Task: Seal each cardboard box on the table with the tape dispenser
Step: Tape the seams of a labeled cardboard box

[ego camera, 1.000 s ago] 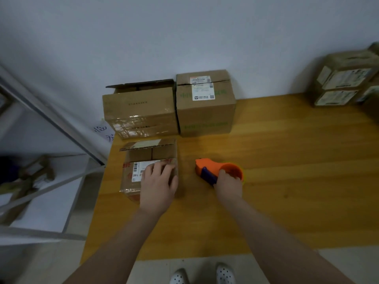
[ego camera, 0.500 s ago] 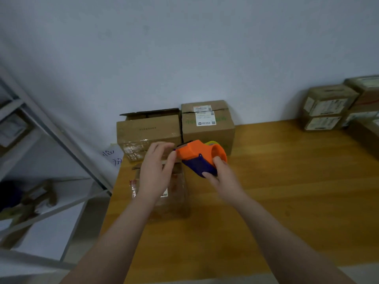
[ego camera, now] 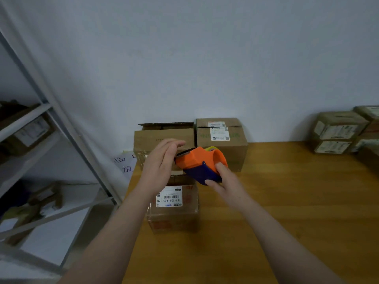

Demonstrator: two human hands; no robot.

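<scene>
My right hand (ego camera: 224, 181) grips an orange and blue tape dispenser (ego camera: 200, 163) in the air above a small cardboard box (ego camera: 173, 208) with a white barcode label. My left hand (ego camera: 162, 167) is raised beside the dispenser's front edge, fingers straight, and holds nothing. Behind stand two larger boxes against the wall: the left box (ego camera: 155, 138) has its top flaps open, while the right box (ego camera: 222, 138) is closed and carries a white label.
The wooden table (ego camera: 287, 201) stretches to the right, with several stacked labelled boxes (ego camera: 336, 133) at its far right corner. A grey metal shelf rack (ego camera: 41, 160) holding packages stands left of the table. A paper note (ego camera: 124, 165) hangs by the table's left corner.
My right hand lifted the tape dispenser off the table and raised it over the small box. My left hand left the box top and came up beside the dispenser.
</scene>
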